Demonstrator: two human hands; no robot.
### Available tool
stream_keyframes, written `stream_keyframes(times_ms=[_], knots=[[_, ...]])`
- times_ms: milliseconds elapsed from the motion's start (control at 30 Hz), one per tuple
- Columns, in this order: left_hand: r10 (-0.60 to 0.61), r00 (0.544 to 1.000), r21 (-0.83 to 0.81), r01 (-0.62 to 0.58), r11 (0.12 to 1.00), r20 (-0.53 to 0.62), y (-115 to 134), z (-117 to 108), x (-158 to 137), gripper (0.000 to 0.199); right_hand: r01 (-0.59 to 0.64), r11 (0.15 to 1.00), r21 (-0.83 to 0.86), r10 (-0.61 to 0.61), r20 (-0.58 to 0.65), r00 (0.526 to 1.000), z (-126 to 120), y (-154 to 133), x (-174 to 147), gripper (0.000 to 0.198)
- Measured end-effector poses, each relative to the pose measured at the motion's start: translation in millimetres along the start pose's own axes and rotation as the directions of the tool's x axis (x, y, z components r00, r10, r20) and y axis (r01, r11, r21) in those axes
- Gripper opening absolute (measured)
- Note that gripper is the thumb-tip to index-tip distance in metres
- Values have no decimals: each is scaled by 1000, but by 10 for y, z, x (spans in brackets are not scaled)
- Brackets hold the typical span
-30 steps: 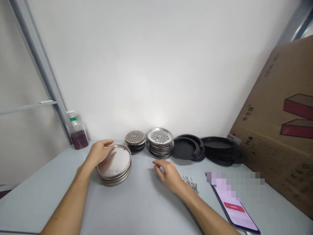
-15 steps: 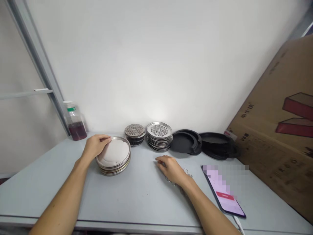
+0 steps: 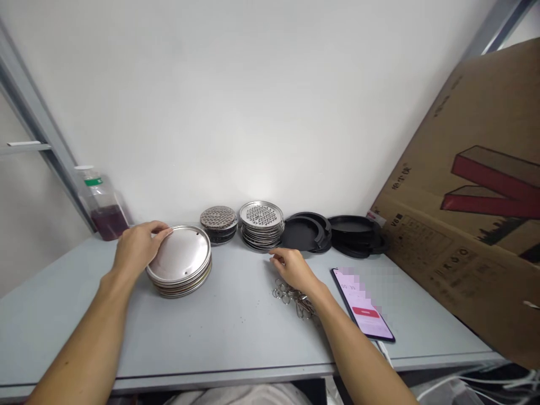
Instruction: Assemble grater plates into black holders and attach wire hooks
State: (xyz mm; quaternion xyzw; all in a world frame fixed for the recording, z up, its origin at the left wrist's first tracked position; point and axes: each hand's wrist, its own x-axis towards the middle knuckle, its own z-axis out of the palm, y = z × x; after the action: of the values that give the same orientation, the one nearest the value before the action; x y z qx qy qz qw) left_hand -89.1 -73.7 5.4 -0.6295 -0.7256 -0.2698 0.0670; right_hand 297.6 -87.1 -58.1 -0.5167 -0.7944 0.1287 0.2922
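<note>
At the plate stack [image 3: 182, 256], left hand [image 3: 137, 247] narrowed, hold hidden; right hand [image 3: 296, 270], hold unclear.

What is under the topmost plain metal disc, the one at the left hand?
Under the topmost disc are more round metal pieces, stacked on the table; their rims show along the near side. Their faces are covered, so I cannot tell whether they match it.

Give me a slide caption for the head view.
Left hand at the rim of stacked metal discs, right hand near small metal rings on a grey table.
</note>
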Motion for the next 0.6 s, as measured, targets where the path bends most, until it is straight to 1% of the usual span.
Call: stream_keyframes(times_ms=[67,133,167,200,233,267,300,333,400,433,467,500,533,600], knots=[[48,992,-46,-53,998,-116,52,-57,-30,28,-18,1000,0,18,-9,1000,-35,6,3,29],[79,964,-114,-111,987,-254,183,-139,-93,26,-39,999,3,39,-6,999,-77,29,3,29],[94,950,-153,-144,978,-299,285,-176,-139,24,-46,999,6,46,7,999,-98,44,0,28],[117,943,-194,-183,964,-310,410,-202,-197,23,-48,999,9,48,30,998,-117,58,-5,26],[150,949,-245,-221,944,-279,552,-211,-265,21,-47,999,13,46,61,997,-132,72,-13,23],[199,960,-308,-252,917,-196,706,-198,-343,19,-44,999,17,42,100,994,-143,81,-22,22],[279,958,-376,-284,882,-71,859,-161,-428,18,-39,999,24,35,143,989,-149,87,-32,21],[371,927,-436,-309,845,62,1004,-101,-516,17,-35,999,33,28,191,981,-151,90,-42,22],[527,823,-531,-355,769,213,1229,75,-684,18,-33,998,56,15,292,956,-146,90,-57,23],[572,774,-554,-361,750,270,1298,180,-755,18,-35,997,69,10,340,940,-143,91,-61,22],[594,743,-563,-362,743,307,1338,287,-811,19,-40,996,79,7,381,924,-143,95,-63,22],[604,725,-566,-360,742,330,1350,392,-850,19,-48,995,86,8,415,910,-147,104,-64,21],[603,721,-562,-357,746,342,1342,491,-871,19,-58,994,88,13,441,897,-158,116,-63,19],[583,739,-545,-351,761,337,1293,659,-871,19,-77,993,85,28,471,882,-192,150,-63,16]])
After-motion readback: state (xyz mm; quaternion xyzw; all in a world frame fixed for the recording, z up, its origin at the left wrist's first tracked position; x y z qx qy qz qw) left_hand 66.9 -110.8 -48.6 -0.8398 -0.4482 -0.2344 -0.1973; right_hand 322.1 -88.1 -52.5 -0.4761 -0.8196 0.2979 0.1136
